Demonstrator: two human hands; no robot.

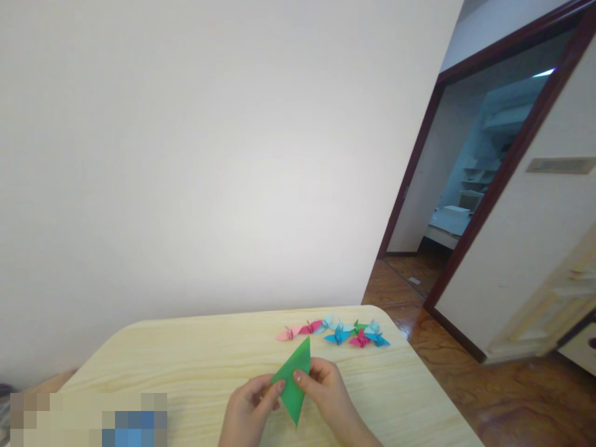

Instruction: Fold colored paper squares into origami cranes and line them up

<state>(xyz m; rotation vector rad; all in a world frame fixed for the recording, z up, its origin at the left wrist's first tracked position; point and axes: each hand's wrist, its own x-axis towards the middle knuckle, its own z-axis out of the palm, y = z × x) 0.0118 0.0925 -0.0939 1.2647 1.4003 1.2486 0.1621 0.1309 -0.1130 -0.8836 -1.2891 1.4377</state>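
You are holding a flat green folded-paper triangle (292, 382) just above the near edge of the pale wood-grain table (186, 354), low in the middle of your view. Your left hand (246, 413) is pinching the triangle's left corner, with the fingers (279, 386) clenched on the paper. Your right hand (328, 391) is gripping its right edge in the same way, the thumb pressing on the front face. The triangle is standing tilted, with one sharp tip pointing up and away from you and the other pointing down between your wrists. Beyond it, near the far right corner of the table, a row of small folded paper cranes (339, 332) in pink, red, light blue, blue and green is sitting well apart from your hands. To the right, a dark-framed doorway (465, 186) is opening onto another room above the reddish wooden floor (465, 385).
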